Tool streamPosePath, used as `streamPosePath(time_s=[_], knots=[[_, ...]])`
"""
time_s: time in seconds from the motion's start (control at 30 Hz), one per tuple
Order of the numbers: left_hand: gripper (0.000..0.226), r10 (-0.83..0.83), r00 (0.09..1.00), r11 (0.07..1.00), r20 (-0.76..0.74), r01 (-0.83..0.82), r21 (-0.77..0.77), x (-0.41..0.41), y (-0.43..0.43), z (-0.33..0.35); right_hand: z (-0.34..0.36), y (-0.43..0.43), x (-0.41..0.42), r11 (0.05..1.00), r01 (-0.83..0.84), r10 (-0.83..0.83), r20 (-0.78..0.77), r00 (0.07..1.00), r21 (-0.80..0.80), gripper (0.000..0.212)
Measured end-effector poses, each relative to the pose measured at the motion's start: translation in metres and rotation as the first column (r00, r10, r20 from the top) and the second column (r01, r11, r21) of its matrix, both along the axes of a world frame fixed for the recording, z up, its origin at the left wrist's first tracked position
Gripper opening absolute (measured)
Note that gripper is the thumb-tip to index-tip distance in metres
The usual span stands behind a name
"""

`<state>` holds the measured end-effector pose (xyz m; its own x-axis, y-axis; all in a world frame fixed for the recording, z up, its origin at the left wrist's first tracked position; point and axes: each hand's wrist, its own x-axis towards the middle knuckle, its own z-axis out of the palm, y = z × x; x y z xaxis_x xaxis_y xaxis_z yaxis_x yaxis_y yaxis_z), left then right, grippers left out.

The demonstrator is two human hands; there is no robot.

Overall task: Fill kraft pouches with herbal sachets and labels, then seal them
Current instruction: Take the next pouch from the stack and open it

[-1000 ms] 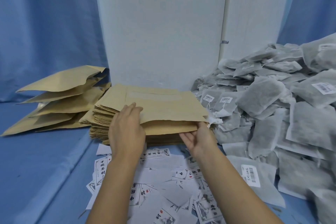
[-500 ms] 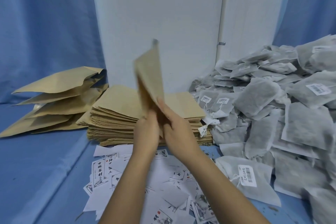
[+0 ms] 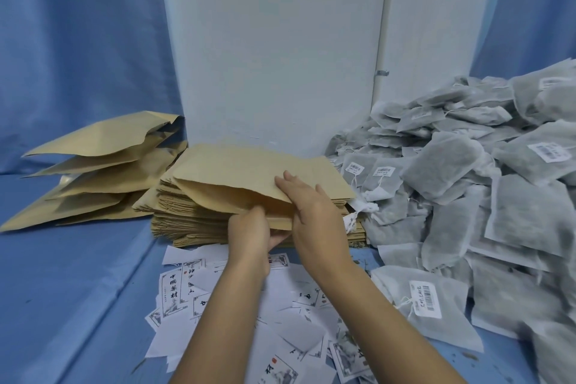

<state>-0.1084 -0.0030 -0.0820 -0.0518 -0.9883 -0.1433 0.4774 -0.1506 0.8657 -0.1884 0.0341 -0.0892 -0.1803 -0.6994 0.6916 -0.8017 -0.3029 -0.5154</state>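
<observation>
One kraft pouch [image 3: 249, 171] is held over the stack of flat pouches [image 3: 193, 221] at centre. Its lower lip is gripped by the left hand [image 3: 249, 234] and its upper lip pinched by the right hand [image 3: 314, 212]. A few bulged pouches [image 3: 103, 165] at far left appear filled but unsealed. Many sachets [image 3: 467, 196] on the right and labels [image 3: 237, 305] in the near middle remain.

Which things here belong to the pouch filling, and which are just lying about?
Job: pouch held open by left hand and right hand; pouch stack; sachets; labels; opened pouches at left.
Just there: white panel; blue cloth.
</observation>
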Motion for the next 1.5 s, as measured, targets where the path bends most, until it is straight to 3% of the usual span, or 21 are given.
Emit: streamPosePath(time_s=[0.17,0.37,0.43,0.57,0.7,0.8,0.83,0.9,0.97,1.03,1.1,1.2,1.37,1.5], knots=[[0.024,0.144,0.983,0.99,-0.114,-0.143,0.012,0.012,-0.007,0.004,0.003,-0.001,-0.001,0.992,0.121,-0.115,-0.1,0.988,0.047,0.057],[0.026,0.102,0.994,0.995,0.024,-0.102,-0.012,0.011,-0.008,-0.005,0.005,-0.003,-0.01,0.925,0.303,-0.241,-0.263,0.934,0.23,0.045],[0.019,0.103,0.994,0.995,0.043,-0.103,-0.009,0.009,-0.01,-0.007,0.003,-0.003,-0.014,0.949,0.268,-0.241,-0.163,0.957,0.168,0.051],[0.017,0.101,0.986,0.995,0.132,-0.099,-0.018,0.007,-0.013,-0.013,0.002,0.001,-0.011,0.987,0.161,-0.153,0.188,0.97,-0.027,0.064],[0.019,0.061,0.985,0.998,0.159,-0.058,-0.025,0.008,-0.012,-0.016,0.001,0.002,-0.012,0.982,0.169,-0.147,0.216,0.965,-0.086,0.066],[0.022,0.08,0.969,0.99,0.234,-0.05,-0.128,0.008,-0.012,-0.019,0.005,0.001,-0.015,0.982,0.187,-0.165,0.338,0.926,-0.032,0.053],[0.027,0.134,0.949,0.976,0.286,-0.076,-0.205,0.01,-0.011,-0.019,0.006,0.001,-0.017,0.982,0.19,-0.169,0.393,0.904,-0.016,0.049],[0.081,0.269,0.898,0.911,0.349,-0.12,-0.394,0.013,-0.012,-0.021,0.01,0.0,-0.022,0.986,0.167,-0.14,0.535,0.833,-0.001,0.042],[0.11,0.33,0.868,0.846,0.37,-0.098,-0.524,0.015,-0.012,-0.02,0.012,0.0,-0.026,0.993,0.121,-0.094,0.658,0.747,0.004,0.038],[0.101,0.382,0.829,0.807,0.408,-0.084,-0.585,0.016,-0.011,-0.02,0.012,0.0,-0.027,0.994,0.105,-0.081,0.694,0.715,0.007,0.037],[0.07,0.424,0.8,0.787,0.423,-0.095,-0.609,0.016,-0.012,-0.021,0.012,-0.001,-0.026,0.992,0.125,-0.105,0.692,0.714,0.021,0.035],[0.021,0.427,0.835,0.744,0.347,-0.106,-0.66,0.017,-0.01,-0.021,0.012,0.0,-0.026,0.988,0.149,-0.128,0.68,0.722,0.028,0.036],[0.021,0.529,0.785,0.653,0.322,-0.133,-0.746,0.018,-0.002,-0.016,0.011,0.0,-0.029,0.99,0.144,-0.1,0.677,0.729,-0.009,0.043],[0.021,0.683,0.677,0.452,0.275,-0.095,-0.887,0.016,0.002,-0.015,0.012,0.0,-0.027,0.993,0.107,-0.037,0.691,0.722,-0.058,0.032]])
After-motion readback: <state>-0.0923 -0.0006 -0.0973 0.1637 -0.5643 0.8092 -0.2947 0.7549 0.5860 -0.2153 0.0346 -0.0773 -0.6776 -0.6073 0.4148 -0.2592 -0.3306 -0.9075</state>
